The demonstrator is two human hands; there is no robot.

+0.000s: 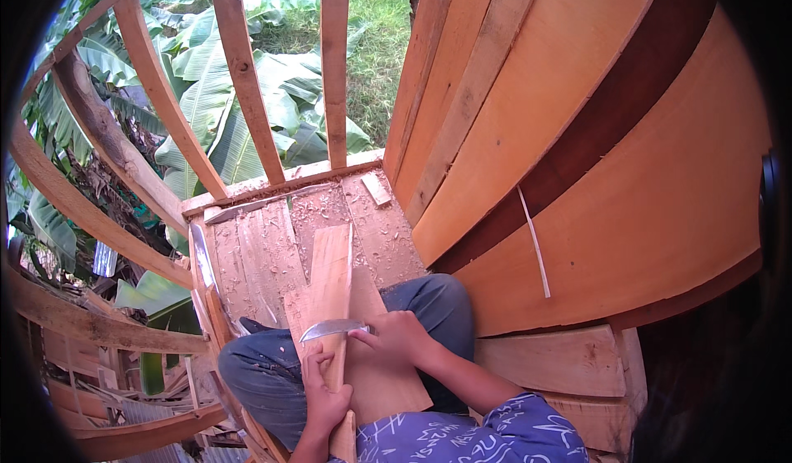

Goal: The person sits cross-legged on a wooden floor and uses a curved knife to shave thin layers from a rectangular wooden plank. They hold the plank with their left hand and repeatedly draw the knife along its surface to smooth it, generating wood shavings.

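Note:
A narrow plank (332, 273) stretches away from my body, resting over a wider board (384, 385) that lies across my lap. My left hand (324, 389) is closed around the near part of the narrow plank. In my right hand (400, 337) is a knife (330, 328) with a curved, shiny blade pointing left. The blade crosses the narrow plank just beyond my left fingers; whether it touches the wood I cannot tell. Most of the knife's handle is hidden inside my right fist.
I sit on a wooden floor (256, 257) strewn with shavings and a small offcut (375, 189). Upright slats (239, 67) form an open railing ahead and left, with banana leaves (206, 92) outside. Tall wooden panels (643, 199) rise close on my right.

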